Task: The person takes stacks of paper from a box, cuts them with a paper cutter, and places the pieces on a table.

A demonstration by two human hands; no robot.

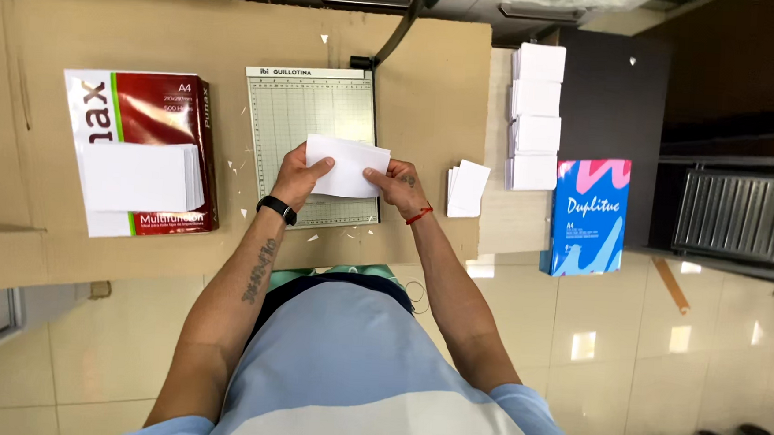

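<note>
A white sheet of paper is gripped at both ends, just above the paper cutter on the cardboard-covered bench. The left hand is closed on its left edge, thumb on top; the right hand is pinched on the right edge. A small stack of cut cards is seen just right of the hands, and a red paper ream topped with white sheets well to the left.

White paper slip; pale green gridded cutter board; red-white ream; blue-pink ream; brown cardboard.
</note>
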